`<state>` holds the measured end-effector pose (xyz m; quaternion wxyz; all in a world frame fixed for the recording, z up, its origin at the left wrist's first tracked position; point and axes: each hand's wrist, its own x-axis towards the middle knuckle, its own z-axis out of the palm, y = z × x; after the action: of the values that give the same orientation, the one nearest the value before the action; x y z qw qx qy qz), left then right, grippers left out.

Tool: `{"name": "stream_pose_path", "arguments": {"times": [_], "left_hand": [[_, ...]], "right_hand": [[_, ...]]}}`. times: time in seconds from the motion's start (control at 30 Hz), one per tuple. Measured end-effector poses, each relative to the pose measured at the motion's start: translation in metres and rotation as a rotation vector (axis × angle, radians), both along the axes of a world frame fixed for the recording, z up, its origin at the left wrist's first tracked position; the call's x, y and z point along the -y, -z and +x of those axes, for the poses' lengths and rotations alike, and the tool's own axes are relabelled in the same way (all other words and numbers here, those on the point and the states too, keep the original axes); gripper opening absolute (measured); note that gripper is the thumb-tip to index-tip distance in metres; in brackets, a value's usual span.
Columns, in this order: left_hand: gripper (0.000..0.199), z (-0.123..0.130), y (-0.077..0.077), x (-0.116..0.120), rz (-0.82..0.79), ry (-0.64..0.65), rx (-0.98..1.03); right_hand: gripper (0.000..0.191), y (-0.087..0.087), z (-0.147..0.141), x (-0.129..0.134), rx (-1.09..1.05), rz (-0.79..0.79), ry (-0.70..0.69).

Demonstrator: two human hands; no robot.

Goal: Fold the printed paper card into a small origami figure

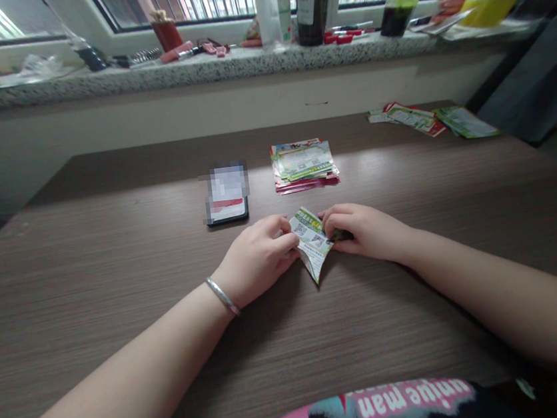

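Between my two hands is a small folded piece of printed paper, green and white with square codes on it, its lower end coming to a point just above the table. My left hand, with a silver bangle at the wrist, pinches the paper's left edge. Opposite it, my right hand grips the right edge with thumb and fingers; part of the paper is hidden under those fingers. Beyond the hands lies a stack of printed packets or leaflets. A phone rests to the left of that stack, its screen blurred out.
More printed leaflets lie at the table's back right. Behind the brown table, a stone windowsill carries a dark bottle, a red holder, a cup of dark liquid and several small items.
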<state>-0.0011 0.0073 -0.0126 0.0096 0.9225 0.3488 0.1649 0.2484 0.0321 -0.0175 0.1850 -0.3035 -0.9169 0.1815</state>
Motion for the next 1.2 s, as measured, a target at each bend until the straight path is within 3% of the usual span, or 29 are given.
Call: {"name": "stream_pose_path", "arguments": {"times": [0.13, 0.3, 0.5, 0.6, 0.67, 0.83, 1.0, 1.1, 1.2], "left_hand": [[0.02, -0.005, 0.001, -0.006, 0.09, 0.046, -0.007], [0.021, -0.007, -0.003, -0.007, 0.166, 0.004, -0.082], [0.034, 0.009, -0.007, 0.016, 0.05, -0.128, -0.191], [0.056, 0.012, -0.004, 0.022, -0.004, -0.094, -0.22], [0.057, 0.011, -0.001, 0.021, -0.034, -0.048, -0.237], [0.063, 0.007, 0.004, 0.015, -0.087, -0.06, -0.284], [0.069, 0.001, -0.003, 0.012, -0.104, -0.101, -0.33], [0.064, -0.006, -0.012, 0.008, -0.097, -0.121, -0.325], [0.043, -0.012, -0.018, 0.001, -0.047, -0.103, -0.302]], "right_hand": [[0.009, -0.002, 0.003, -0.001, 0.034, 0.004, -0.013], [0.021, -0.003, 0.005, -0.002, 0.092, 0.084, 0.0], [0.02, -0.007, -0.002, 0.007, 0.165, 0.214, 0.196], [0.029, -0.01, -0.008, 0.012, 0.261, 0.225, 0.328], [0.037, -0.009, -0.01, 0.012, 0.283, 0.228, 0.389], [0.042, 0.001, -0.003, -0.001, 0.256, 0.248, 0.22], [0.039, -0.001, 0.008, -0.008, 0.305, 0.234, 0.178], [0.034, -0.008, 0.016, -0.01, 0.327, 0.23, 0.162], [0.028, -0.013, 0.022, -0.011, 0.37, 0.249, 0.161]]}}
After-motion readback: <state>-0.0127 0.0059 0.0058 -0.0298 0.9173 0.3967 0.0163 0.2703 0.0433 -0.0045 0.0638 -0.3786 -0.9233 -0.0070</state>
